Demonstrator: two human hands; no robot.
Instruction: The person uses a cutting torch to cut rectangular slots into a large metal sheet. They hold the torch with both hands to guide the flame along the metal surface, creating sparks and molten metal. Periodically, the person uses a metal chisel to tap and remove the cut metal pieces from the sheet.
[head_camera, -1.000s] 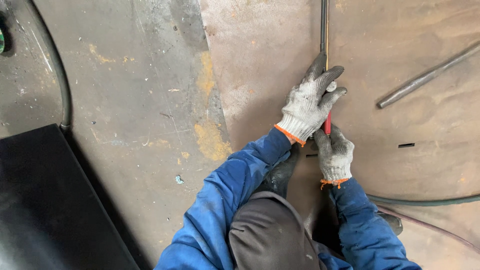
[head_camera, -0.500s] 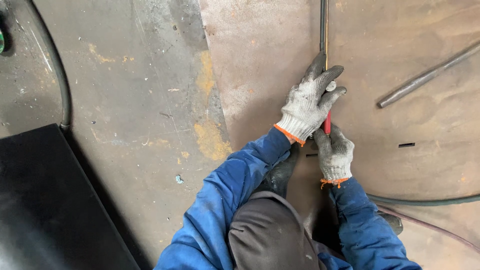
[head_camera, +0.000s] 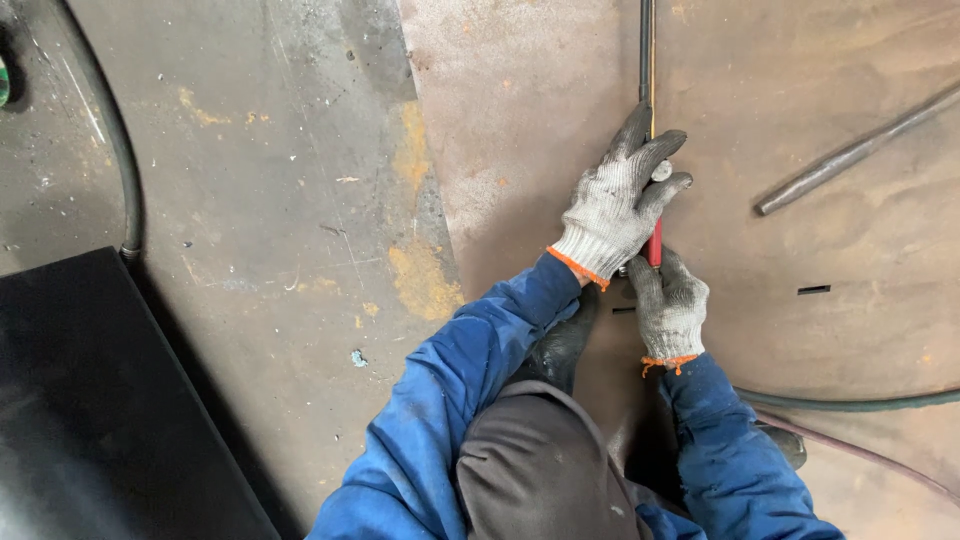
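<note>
Left hand: the gloved left hand (head_camera: 618, 205) sits right of centre in the upper half of the frame, fingers spread flat and pressing on the dark straight bar (head_camera: 645, 55), not curled round it.
Right hand: the gloved right hand (head_camera: 670, 305) lies just below the left, closed round the red-handled tool (head_camera: 656, 240), whose red shaft shows between the two gloves.
Bar: it runs straight up from under the left glove to the top edge of the frame, lying on the rusty steel plate (head_camera: 540, 100).
Tool tip: hidden under the left fingers; I cannot tell what it touches.
Plate: brown and rust-stained, filling the right half of the frame; two small dark slots are cut in it right of the hands.
Loose rod: a grey rod (head_camera: 850, 155) lies slanted at the upper right, well apart from the hands.
Hoses: a dark hose (head_camera: 850, 403) crosses the lower right; another black hose (head_camera: 120, 150) curves down the upper left.
Floor: grey concrete (head_camera: 250, 200) with yellow patches, left of the plate.
Black panel: a flat black sheet (head_camera: 90, 400) fills the lower left corner.
Labels or signs: only a small green scrap at the far upper left edge, too cut off to make out.
Clothing: blue sleeves (head_camera: 460, 400), white knit gloves with orange cuffs.
</note>
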